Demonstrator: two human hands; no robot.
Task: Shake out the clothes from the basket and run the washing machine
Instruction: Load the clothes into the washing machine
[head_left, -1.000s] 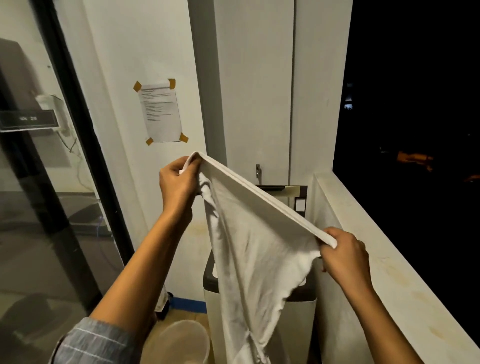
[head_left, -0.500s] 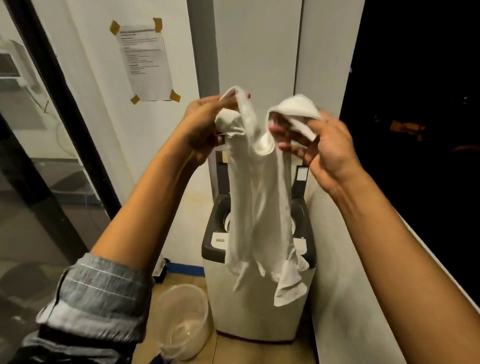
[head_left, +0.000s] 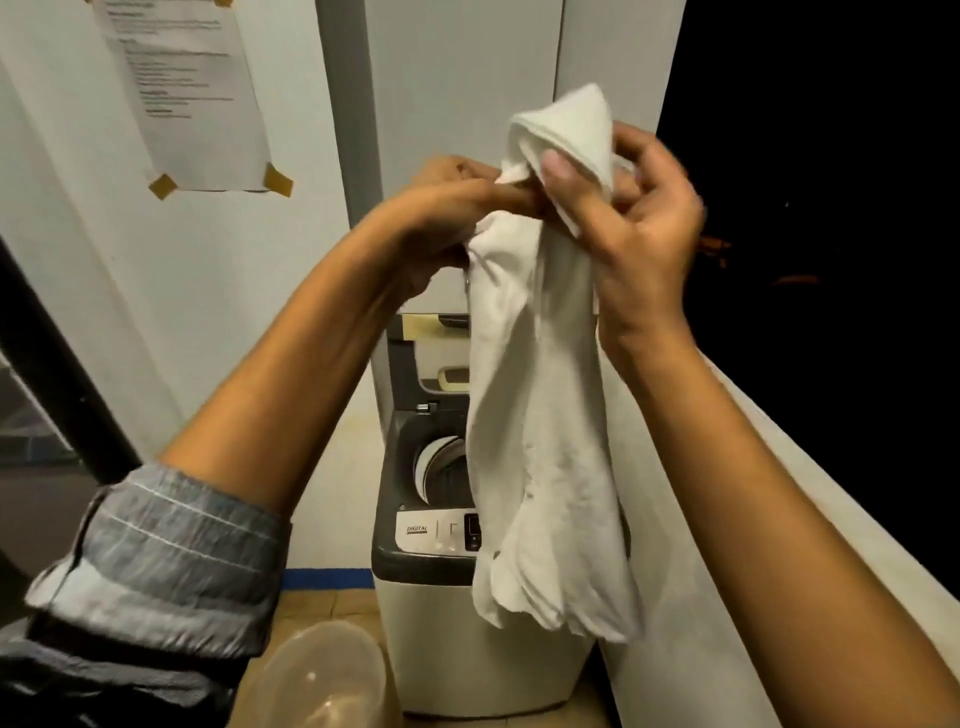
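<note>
Clear plastic tub (head_left: 317, 675) on floor below left hand (head_left: 447, 218); both hands pinch bunched white cloth (head_left: 540, 415), right hand (head_left: 639, 234) gripping its top fold, cloth hanging over open washing machine (head_left: 431, 519) beyond.

Soft matt white cloth (head_left: 540, 415), glossy plastic washing machine (head_left: 415, 556), translucent plastic tub (head_left: 322, 675), taped paper notice (head_left: 182, 88)

A white cloth garment (head_left: 540, 415) hangs bunched and limp, its top gathered and folded over, its ragged lower edge dangling in front of the washing machine (head_left: 441, 639). The top-loading machine stands upright on the floor, lid raised, drum opening exposed.
</note>
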